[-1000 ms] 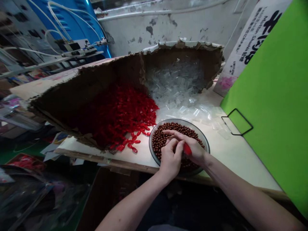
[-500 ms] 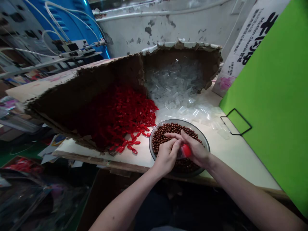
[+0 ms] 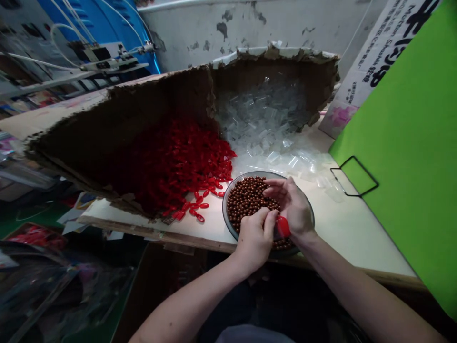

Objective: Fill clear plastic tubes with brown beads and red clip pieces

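Note:
My left hand (image 3: 255, 234) is closed around a small clear plastic case with a red end (image 3: 283, 227), over the near side of a bowl. My right hand (image 3: 297, 209) is cupped beside the case, its fingers apart and curved toward the bowl; whether its palm holds anything is hidden. The grey-rimmed bowl (image 3: 310, 202) contains many shiny brown beads (image 3: 246, 197). Left of it, glossy red plastic pieces (image 3: 193, 152) spill out of a torn cardboard box (image 3: 107, 124). Behind the bowl lie many clear plastic pieces (image 3: 267, 128).
A bright green panel (image 3: 403, 157) with a black wire handle (image 3: 369, 177) stands to the right, beside a printed carton (image 3: 360, 85). The wooden table edge (image 3: 200, 242) runs along the near side. At left is a blue machine with tubes (image 3: 96, 19).
My right hand has raised and spread its fingers, turning the palm more toward the left hand. Both hands have shifted slightly right, the left keeping hold of the red-ended case. The view has moved slightly.

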Demonstrator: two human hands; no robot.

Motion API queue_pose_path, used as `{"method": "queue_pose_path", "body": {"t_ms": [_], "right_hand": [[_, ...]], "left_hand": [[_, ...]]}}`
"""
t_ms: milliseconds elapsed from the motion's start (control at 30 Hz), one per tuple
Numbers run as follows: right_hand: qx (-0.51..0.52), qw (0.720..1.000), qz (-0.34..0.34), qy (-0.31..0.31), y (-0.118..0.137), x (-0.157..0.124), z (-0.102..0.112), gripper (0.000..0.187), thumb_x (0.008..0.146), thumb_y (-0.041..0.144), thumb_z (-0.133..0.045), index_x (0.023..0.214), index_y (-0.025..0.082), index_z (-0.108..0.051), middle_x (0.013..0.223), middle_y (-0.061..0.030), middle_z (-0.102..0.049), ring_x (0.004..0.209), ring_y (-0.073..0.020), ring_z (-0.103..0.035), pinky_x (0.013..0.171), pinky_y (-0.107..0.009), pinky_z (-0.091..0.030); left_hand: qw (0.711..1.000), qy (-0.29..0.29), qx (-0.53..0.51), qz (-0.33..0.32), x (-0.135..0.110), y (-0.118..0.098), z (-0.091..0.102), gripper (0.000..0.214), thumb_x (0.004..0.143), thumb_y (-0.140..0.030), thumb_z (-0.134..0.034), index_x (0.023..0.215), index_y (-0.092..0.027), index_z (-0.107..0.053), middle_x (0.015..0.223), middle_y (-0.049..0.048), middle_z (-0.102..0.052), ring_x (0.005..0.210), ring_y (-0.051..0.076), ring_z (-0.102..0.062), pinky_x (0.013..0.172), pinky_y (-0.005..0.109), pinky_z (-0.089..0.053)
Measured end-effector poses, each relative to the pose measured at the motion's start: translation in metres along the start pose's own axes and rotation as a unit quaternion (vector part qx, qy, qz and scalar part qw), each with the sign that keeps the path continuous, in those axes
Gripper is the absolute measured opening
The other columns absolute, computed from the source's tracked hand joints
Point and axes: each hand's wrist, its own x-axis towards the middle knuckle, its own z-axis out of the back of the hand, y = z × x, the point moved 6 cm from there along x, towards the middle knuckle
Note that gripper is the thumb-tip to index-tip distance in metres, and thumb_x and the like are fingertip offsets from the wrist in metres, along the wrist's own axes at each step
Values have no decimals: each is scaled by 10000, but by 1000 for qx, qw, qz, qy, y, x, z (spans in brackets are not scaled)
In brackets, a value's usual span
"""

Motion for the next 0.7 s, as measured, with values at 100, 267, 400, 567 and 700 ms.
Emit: {"method": "queue_pose_path", "body": {"t_ms": [100,267,400,567,700], "right_hand": [[22,999,6,-29,4,2,3,429,902,526,-423,867,201,-702,775,-28,-681,749,-144,-630,766,-277,-489],[35,998,-56,15,5,8,2,399,879,520,-473,848,195,-703,812,-42,-690,759,-150,-632,762,-283,-501],[-6,992,-100,77,3,0,8,323,835,487,-576,893,196,-704,873,-34,-690,768,-134,-615,716,-248,-492],[-137,964,-144,177,-11,-20,6,288,777,423,-681,951,193,-688,884,-27,-686,772,-140,-594,672,-242,-468],[-143,963,-145,177,-13,-23,3,305,763,441,-684,914,176,-687,869,-44,-687,776,-162,-599,686,-273,-479]], "left_hand": [[1000,-4,1,-9,3,-3,1,365,938,-350,-368,617,-182,-414,564,-40,-411,544,88,-395,557,249,-243],[999,42,-20,-23,13,-3,5,366,938,-377,-370,629,-183,-391,571,-47,-394,548,83,-385,559,240,-253],[1000,-10,-11,-11,20,7,26,362,952,-389,-326,664,-185,-405,606,-42,-408,576,88,-393,567,239,-261],[999,-40,4,4,20,21,38,360,952,-391,-324,676,-185,-428,616,-38,-416,582,93,-395,565,241,-265],[998,-57,-11,9,18,26,36,368,951,-400,-321,664,-188,-410,605,-41,-398,567,92,-383,556,240,-267]]}}
